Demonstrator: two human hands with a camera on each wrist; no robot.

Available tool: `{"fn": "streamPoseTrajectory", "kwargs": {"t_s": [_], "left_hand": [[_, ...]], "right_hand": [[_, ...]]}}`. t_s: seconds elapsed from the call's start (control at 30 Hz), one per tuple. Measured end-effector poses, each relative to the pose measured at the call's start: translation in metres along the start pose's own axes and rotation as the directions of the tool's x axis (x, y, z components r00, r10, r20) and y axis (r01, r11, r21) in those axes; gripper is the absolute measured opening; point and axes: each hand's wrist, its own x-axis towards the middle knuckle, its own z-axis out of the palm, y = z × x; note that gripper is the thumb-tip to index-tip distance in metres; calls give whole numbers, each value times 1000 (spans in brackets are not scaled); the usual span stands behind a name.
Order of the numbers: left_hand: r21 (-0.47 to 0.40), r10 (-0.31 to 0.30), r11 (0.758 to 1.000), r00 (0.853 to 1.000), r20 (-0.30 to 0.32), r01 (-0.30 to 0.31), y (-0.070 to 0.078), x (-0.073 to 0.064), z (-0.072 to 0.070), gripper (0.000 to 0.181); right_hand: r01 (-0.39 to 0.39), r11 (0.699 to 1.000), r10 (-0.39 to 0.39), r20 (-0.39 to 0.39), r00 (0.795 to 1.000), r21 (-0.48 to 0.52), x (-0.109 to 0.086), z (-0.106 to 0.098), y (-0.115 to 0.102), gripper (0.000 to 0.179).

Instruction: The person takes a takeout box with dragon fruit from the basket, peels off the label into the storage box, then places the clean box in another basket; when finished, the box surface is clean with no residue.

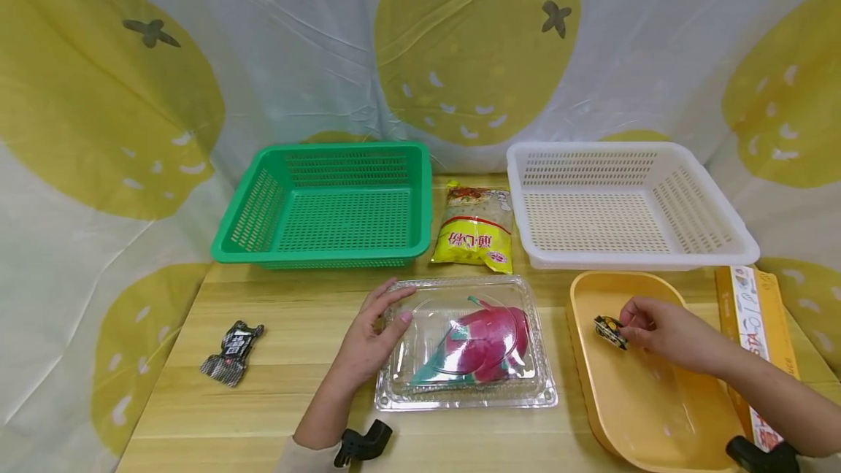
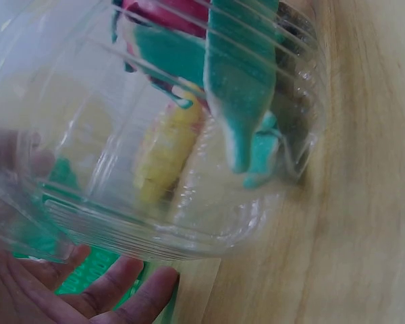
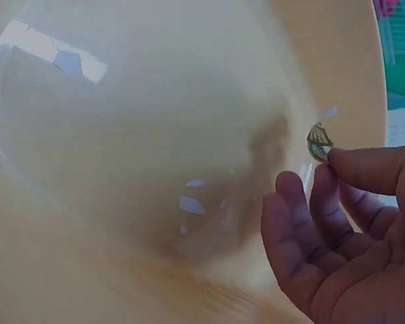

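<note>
My left hand (image 1: 376, 338) is at the left edge of a clear plastic clamshell box (image 1: 420, 393), its fingers stretched along the side and the thumb over the lid. Through the clear lid shows a red dragon fruit (image 1: 486, 341) with green tips. In the left wrist view, spread fingers (image 2: 118, 290) show beyond the box wall. My right hand (image 1: 673, 334) pinches a small wrapped candy (image 1: 611, 331), black and gold, between thumb and fingertips. It is over a deep orange-yellow basin (image 1: 631, 400); the right wrist view shows the candy (image 3: 318, 143) near the basin's wall.
Behind stand a green basket (image 1: 322, 261) and a white basket (image 1: 644, 261), with a yellow food packet (image 1: 474, 232) between them. At far left lies a black wrapped snack (image 1: 233, 352). An orange carton (image 1: 769, 312) lies beside the basin at right. A lemon-print cloth (image 1: 296, 42) hangs behind.
</note>
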Motion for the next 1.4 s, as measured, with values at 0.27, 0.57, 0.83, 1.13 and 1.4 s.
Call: {"fn": "streamPoseTrajectory", "kwargs": {"t_s": [0.27, 0.57, 0.83, 1.13, 1.4], "left_hand": [[3, -2, 1000, 1000, -6, 2, -1, 0, 0, 36], [-6, 2, 1000, 1000, -4, -2, -1, 1, 1, 36], [-6, -7, 1000, 1000, -3, 7, -1, 1, 1, 36], [-12, -20, 1000, 1000, 5, 20, -1, 1, 1, 37], [-10, -4, 1000, 1000, 6, 4, -1, 1, 0, 37]], "right_hand": [[-12, 1000, 12, 6, 1000, 5, 5, 3, 3, 11], [-16, 997, 16, -1, 1000, -81, 9, 2, 10, 19], [4, 991, -5, -7, 1000, -132, 8, -2, 8, 45], [77, 968, -97, -76, 992, -237, 0, -24, -2, 55], [197, 950, -274, -349, 896, -241, 5, -62, 12, 43]]}}
